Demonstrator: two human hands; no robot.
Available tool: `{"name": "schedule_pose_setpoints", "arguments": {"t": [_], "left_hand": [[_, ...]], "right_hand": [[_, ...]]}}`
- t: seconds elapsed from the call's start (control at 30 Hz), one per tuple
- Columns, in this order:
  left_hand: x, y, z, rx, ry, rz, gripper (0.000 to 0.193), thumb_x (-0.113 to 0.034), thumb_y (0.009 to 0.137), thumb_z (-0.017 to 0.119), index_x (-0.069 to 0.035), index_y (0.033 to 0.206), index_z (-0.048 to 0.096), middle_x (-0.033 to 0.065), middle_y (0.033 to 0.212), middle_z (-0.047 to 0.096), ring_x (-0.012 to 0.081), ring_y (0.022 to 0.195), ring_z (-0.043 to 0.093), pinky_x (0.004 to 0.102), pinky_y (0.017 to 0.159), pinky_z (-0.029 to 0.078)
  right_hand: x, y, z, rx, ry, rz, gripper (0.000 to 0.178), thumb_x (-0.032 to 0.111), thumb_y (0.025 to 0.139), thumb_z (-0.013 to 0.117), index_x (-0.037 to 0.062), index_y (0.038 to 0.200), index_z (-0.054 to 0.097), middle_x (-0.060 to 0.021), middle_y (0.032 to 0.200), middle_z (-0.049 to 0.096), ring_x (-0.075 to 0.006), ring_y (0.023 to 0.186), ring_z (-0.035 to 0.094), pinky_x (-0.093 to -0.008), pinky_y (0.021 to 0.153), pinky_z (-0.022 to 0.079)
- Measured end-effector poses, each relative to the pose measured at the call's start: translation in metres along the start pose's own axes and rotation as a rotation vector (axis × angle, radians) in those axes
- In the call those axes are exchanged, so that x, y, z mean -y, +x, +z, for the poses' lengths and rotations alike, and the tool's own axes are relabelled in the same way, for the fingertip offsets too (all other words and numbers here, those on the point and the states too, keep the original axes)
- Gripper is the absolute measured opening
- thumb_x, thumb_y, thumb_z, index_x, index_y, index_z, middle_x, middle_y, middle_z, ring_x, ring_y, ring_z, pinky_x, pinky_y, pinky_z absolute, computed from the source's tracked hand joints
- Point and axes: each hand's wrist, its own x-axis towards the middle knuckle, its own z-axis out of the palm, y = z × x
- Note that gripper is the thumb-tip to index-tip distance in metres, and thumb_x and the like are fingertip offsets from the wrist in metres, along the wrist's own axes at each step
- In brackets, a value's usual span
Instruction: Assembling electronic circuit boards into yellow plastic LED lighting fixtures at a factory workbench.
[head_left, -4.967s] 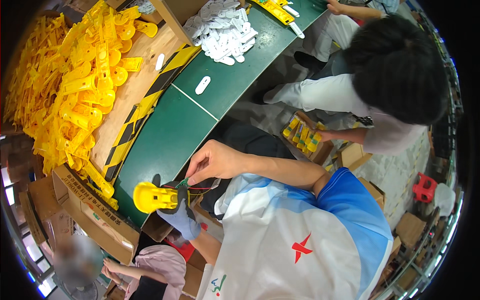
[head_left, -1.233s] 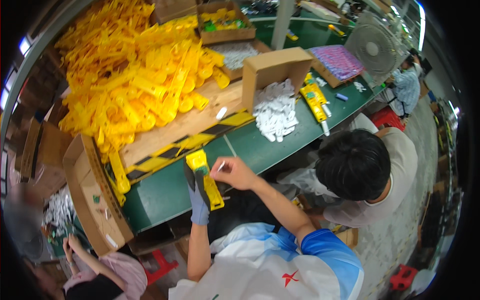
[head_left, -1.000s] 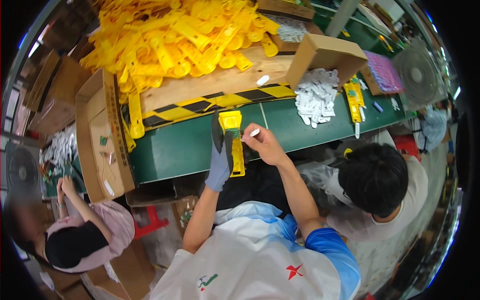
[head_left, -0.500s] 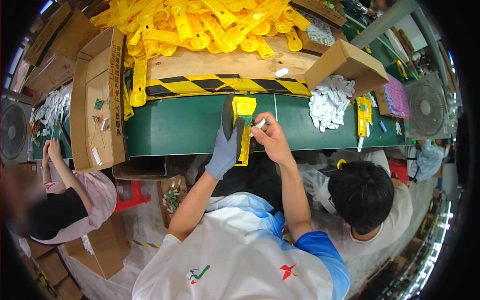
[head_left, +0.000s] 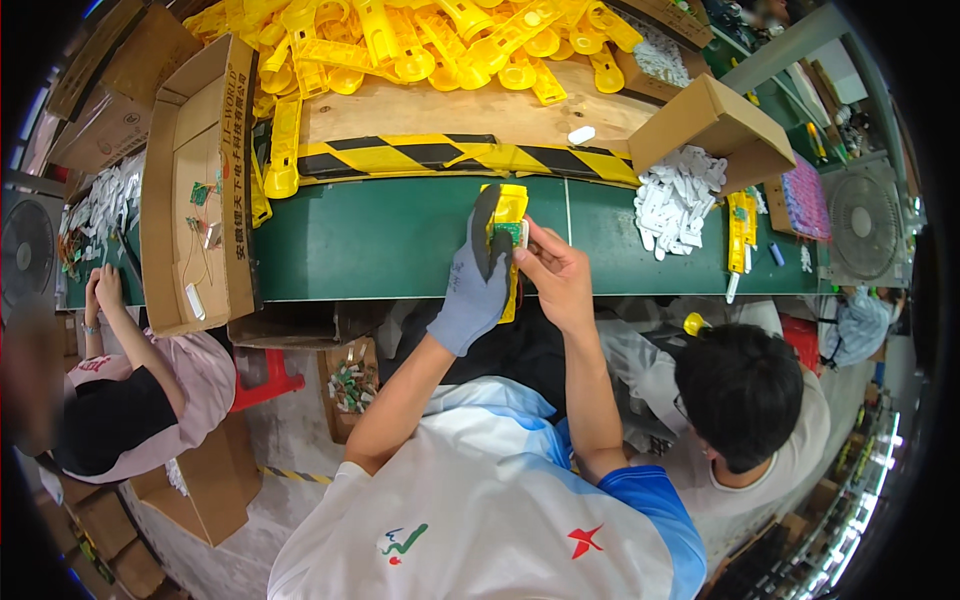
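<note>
My left hand (head_left: 472,288), in a grey-blue glove with dark fingers, is closed around a yellow plastic casing (head_left: 512,202) held upright at the bench's near edge. A small green circuit board (head_left: 511,231) shows inside the casing. My bare right hand (head_left: 560,278) pinches a small white plastic piece (head_left: 524,235) against the casing's right side, beside the board. Fingers cover much of the white piece, and the gloved hand hides the casing's middle.
A heap of yellow casings (head_left: 400,50) lies on the wooden board behind striped tape. White pieces (head_left: 676,205) spill from a tipped carton (head_left: 720,125) at right. An open carton (head_left: 245,170) stands at left. Co-workers sit on both sides; a yellow casing (head_left: 741,230) lies at right.
The white piece, held apart from the casing before, is now against its side by the board. My right fingers have closed in there. The whole view has shifted slightly.
</note>
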Motion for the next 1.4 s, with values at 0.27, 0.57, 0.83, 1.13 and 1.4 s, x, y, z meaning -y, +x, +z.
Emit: {"name": "schedule_pose_setpoints", "arguments": {"t": [0.27, 0.57, 0.83, 1.13, 1.4], "left_hand": [[-0.007, 0.008, -0.004, -0.003, 0.075, 0.062, 0.038, -0.012, 0.097, 0.052, -0.002, 0.133, 0.044, 0.0206, 0.108, 0.063, 0.0315, 0.092, 0.065, 0.0385, 0.079, 0.052], [-0.009, -0.004, 0.001, 0.008, 0.004, -0.062, 0.023, -0.012, 0.098, 0.052, -0.002, 0.119, 0.050, 0.0144, 0.102, 0.060, 0.0211, 0.087, 0.060, 0.0343, 0.074, 0.050], [-0.012, -0.003, 0.003, 0.020, -0.146, -0.094, 0.022, -0.010, 0.096, 0.056, -0.003, 0.117, 0.052, 0.0113, 0.099, 0.062, 0.0177, 0.083, 0.060, 0.0319, 0.071, 0.051], [-0.006, 0.004, -0.003, 0.021, -0.105, -0.016, 0.021, -0.006, 0.094, 0.059, -0.003, 0.113, 0.054, 0.0109, 0.097, 0.062, 0.0178, 0.083, 0.060, 0.0316, 0.071, 0.051], [0.002, -0.009, 0.004, 0.033, -0.024, 0.032, 0.023, 0.003, 0.092, 0.054, -0.002, 0.114, 0.052, 0.0087, 0.105, 0.054, 0.0184, 0.103, 0.053, 0.0298, 0.089, 0.044]], "right_hand": [[0.017, -0.004, 0.012, -0.093, -0.487, -0.041, 0.038, 0.001, 0.094, 0.062, -0.0004, 0.132, 0.060, -0.0084, 0.113, 0.067, -0.0097, 0.086, 0.063, -0.0219, 0.077, 0.051], [0.004, -0.014, 0.008, -0.099, -0.326, -0.089, 0.036, 0.006, 0.098, 0.060, -0.0003, 0.133, 0.060, -0.0105, 0.131, 0.060, -0.0115, 0.105, 0.061, -0.0233, 0.087, 0.050], [0.005, -0.012, 0.002, -0.087, -0.254, -0.137, 0.035, 0.007, 0.098, 0.059, 0.0000, 0.132, 0.061, -0.0130, 0.140, 0.054, -0.0133, 0.112, 0.059, -0.0244, 0.089, 0.050], [-0.005, -0.011, 0.004, -0.115, -0.265, -0.117, 0.034, 0.003, 0.096, 0.060, -0.0026, 0.130, 0.061, -0.0146, 0.135, 0.059, -0.0139, 0.111, 0.060, -0.0239, 0.090, 0.049], [0.005, -0.027, -0.001, -0.101, -0.563, -0.302, 0.034, 0.008, 0.095, 0.059, -0.0056, 0.126, 0.061, -0.0214, 0.132, 0.059, -0.0328, 0.121, 0.059, -0.0357, 0.103, 0.045]]}}
